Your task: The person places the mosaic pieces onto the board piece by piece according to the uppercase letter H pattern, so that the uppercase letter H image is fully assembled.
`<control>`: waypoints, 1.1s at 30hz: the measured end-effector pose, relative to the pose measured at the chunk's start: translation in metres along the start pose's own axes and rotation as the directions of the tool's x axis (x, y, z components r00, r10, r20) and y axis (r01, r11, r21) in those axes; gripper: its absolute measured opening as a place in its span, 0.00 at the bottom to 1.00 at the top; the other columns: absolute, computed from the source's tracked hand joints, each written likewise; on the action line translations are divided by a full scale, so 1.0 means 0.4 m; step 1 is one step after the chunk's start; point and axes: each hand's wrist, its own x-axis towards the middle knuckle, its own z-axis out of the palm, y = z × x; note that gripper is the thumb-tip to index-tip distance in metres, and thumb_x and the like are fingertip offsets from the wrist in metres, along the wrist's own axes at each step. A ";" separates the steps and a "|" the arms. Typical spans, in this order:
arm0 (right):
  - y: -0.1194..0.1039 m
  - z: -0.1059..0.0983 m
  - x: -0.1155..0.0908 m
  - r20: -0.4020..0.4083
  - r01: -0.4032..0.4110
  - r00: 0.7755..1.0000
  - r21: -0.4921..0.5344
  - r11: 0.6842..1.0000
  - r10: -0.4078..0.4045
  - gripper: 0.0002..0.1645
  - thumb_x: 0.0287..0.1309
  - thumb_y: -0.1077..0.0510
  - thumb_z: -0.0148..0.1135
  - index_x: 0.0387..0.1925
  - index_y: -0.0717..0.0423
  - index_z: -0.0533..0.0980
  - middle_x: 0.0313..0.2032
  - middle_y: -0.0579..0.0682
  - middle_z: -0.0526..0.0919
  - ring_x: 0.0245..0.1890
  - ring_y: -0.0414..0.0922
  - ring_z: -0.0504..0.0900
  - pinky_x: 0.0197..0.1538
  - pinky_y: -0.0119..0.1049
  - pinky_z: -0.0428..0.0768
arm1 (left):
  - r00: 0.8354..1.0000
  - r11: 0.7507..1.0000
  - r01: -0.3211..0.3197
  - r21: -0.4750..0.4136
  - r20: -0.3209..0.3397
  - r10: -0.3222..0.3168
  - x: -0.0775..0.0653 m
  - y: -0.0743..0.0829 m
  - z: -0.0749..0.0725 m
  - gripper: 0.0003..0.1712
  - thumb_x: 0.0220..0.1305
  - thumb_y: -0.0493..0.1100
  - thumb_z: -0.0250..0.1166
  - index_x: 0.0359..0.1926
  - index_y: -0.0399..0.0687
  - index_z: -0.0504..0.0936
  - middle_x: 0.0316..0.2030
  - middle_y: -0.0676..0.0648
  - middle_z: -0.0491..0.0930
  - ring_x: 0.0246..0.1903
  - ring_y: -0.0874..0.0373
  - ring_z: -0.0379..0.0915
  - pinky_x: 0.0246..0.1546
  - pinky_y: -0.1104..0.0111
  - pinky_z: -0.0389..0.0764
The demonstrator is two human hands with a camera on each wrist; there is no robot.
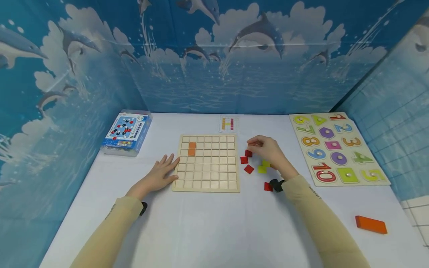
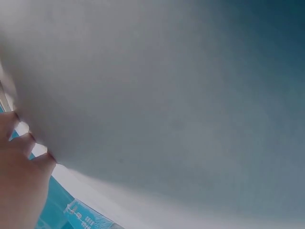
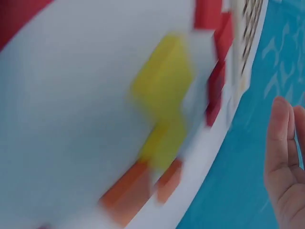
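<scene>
A pale wooden grid board [image 1: 214, 167] lies before me, with two orange square tiles [image 1: 191, 149] stacked in its upper left cells. My left hand [image 1: 157, 175] rests spread on the table, fingertips and thumb at the board's left edge. To the right of the board, my right hand [image 1: 266, 149] hovers with its fingers bent loosely beside a red tile [image 1: 248, 153]; no tile shows between them. More red tiles [image 1: 244, 160] and yellow-green tiles [image 1: 262, 169] lie below it. Orange tiles [image 3: 131, 191] show in the right wrist view, mostly hidden by my forearm in the head view.
Behind the board lies a small pattern card [image 1: 229, 124]. A blue boxed set [image 1: 126, 132] stands at the back left, and a number-and-shape puzzle board [image 1: 348, 156] at the right. An orange block [image 1: 371, 224] lies near the right edge. A dolphin-print curtain [image 1: 214, 82] encloses the table.
</scene>
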 end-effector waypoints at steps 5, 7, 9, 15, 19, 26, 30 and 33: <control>0.070 -0.047 -0.008 -0.032 -0.118 0.992 0.034 0.992 0.119 0.21 0.68 0.55 0.59 0.59 0.58 0.75 0.53 0.60 0.80 0.47 0.54 0.79 0.51 0.42 0.80 | 1.000 1.000 0.009 0.019 -0.001 -0.009 -0.002 -0.006 -0.005 0.41 0.72 0.50 0.57 0.78 0.46 0.49 0.78 0.36 0.39 0.76 0.35 0.27 0.73 0.37 0.33; 0.087 -0.058 -0.009 -0.029 -0.167 0.985 0.046 0.985 0.169 0.21 0.69 0.55 0.58 0.59 0.58 0.74 0.54 0.60 0.79 0.48 0.54 0.77 0.53 0.42 0.79 | 1.000 1.000 0.007 0.023 -0.003 -0.007 -0.002 -0.006 -0.008 0.41 0.72 0.50 0.57 0.78 0.46 0.49 0.78 0.36 0.39 0.76 0.35 0.27 0.73 0.37 0.33; 0.097 -0.064 -0.008 -0.027 -0.197 0.980 0.049 0.979 0.198 0.21 0.69 0.55 0.58 0.60 0.58 0.73 0.55 0.60 0.78 0.50 0.54 0.76 0.55 0.43 0.78 | 1.000 1.000 0.004 0.017 -0.005 -0.003 -0.002 -0.003 -0.013 0.40 0.73 0.50 0.57 0.78 0.46 0.49 0.78 0.35 0.40 0.76 0.34 0.28 0.73 0.37 0.32; 0.108 -0.072 -0.003 -0.026 -0.225 0.974 0.036 0.974 0.226 0.22 0.68 0.55 0.58 0.60 0.59 0.73 0.56 0.61 0.77 0.51 0.55 0.75 0.57 0.45 0.78 | 1.000 1.000 -0.008 -0.009 -0.007 0.008 -0.003 0.010 -0.018 0.40 0.73 0.50 0.57 0.77 0.44 0.50 0.77 0.34 0.41 0.76 0.33 0.28 0.72 0.36 0.32; 0.109 -0.074 -0.003 -0.020 -0.227 0.974 0.026 0.974 0.227 0.23 0.68 0.55 0.58 0.61 0.59 0.72 0.56 0.62 0.76 0.50 0.55 0.75 0.57 0.46 0.77 | 1.000 1.000 -0.001 -0.012 -0.003 0.001 -0.003 0.011 -0.013 0.40 0.72 0.50 0.57 0.77 0.45 0.50 0.77 0.35 0.40 0.76 0.34 0.28 0.73 0.37 0.32; 0.112 -0.079 -0.002 0.003 -0.267 0.964 0.034 0.963 0.267 0.25 0.67 0.55 0.59 0.62 0.60 0.71 0.58 0.62 0.75 0.53 0.56 0.71 0.60 0.48 0.74 | 1.000 1.000 0.001 0.004 -0.006 -0.001 0.000 0.005 -0.006 0.40 0.73 0.50 0.56 0.77 0.45 0.50 0.77 0.35 0.41 0.76 0.34 0.29 0.73 0.37 0.33; 0.117 -0.077 0.009 0.029 -0.310 0.950 0.019 0.950 0.310 0.26 0.66 0.55 0.61 0.62 0.60 0.70 0.58 0.62 0.74 0.53 0.56 0.70 0.59 0.47 0.73 | 1.000 1.000 0.003 0.011 -0.007 -0.003 -0.003 0.005 -0.007 0.40 0.73 0.50 0.56 0.77 0.45 0.50 0.77 0.34 0.41 0.76 0.34 0.29 0.73 0.36 0.34; 0.123 -0.072 0.015 0.040 -0.337 0.941 -0.007 0.941 0.337 0.27 0.65 0.55 0.63 0.62 0.61 0.70 0.57 0.62 0.74 0.52 0.55 0.71 0.57 0.44 0.74 | 1.000 1.000 0.001 0.011 -0.007 -0.001 -0.004 0.006 -0.005 0.40 0.73 0.50 0.56 0.77 0.45 0.51 0.77 0.34 0.41 0.76 0.33 0.29 0.72 0.36 0.34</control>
